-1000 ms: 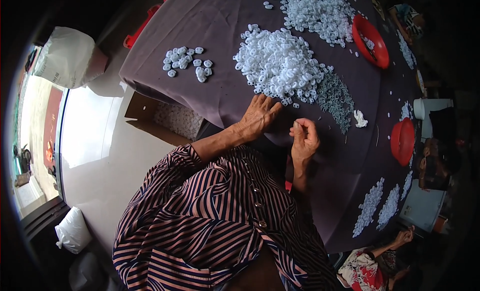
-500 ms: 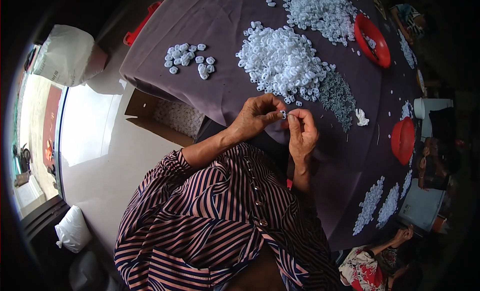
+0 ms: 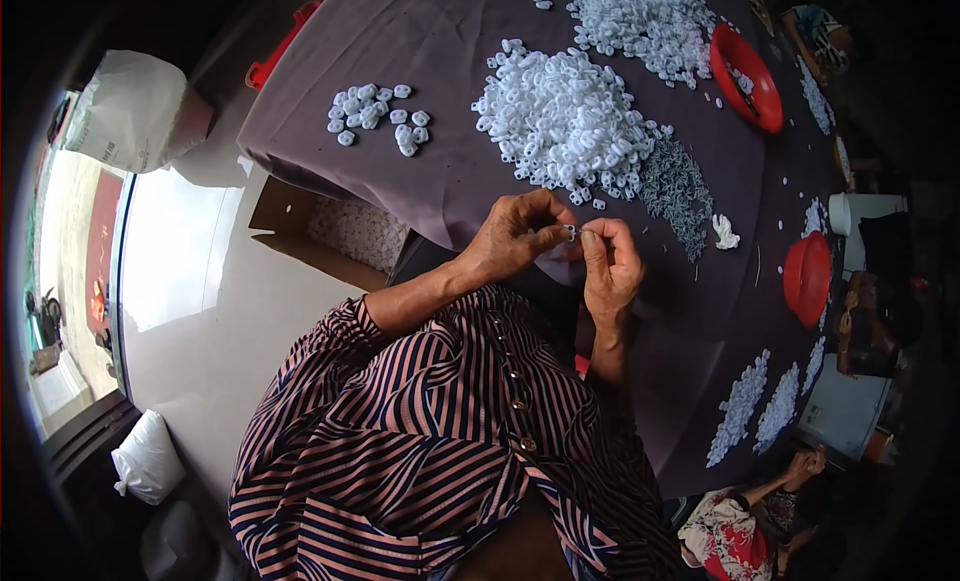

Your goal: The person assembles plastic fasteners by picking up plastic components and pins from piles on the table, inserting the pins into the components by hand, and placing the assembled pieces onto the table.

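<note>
My left hand [image 3: 517, 236] and my right hand [image 3: 610, 264] meet over the near edge of a table covered with a dark purple cloth [image 3: 400, 31]. Between the fingertips of both hands is one small white plastic piece [image 3: 570, 232]. My left hand pinches it from the left, and my right thumb and forefinger touch it from the right. Just beyond the hands lies a large heap of the same white plastic pieces [image 3: 560, 116]. A patch of small grey metal parts [image 3: 677, 188] lies to the right of that heap.
A small group of white pieces [image 3: 380, 111] lies at the table's left. A second heap [image 3: 640, 16] and a red bowl [image 3: 745, 63] sit further back, another red bowl [image 3: 806, 278] at right. An open cardboard box [image 3: 340, 231] stands below the table edge. Another person [image 3: 760, 526] sits lower right.
My left hand came back from the white heap with one piece. Both hands closed together on it and now hold it a little nearer to me.
</note>
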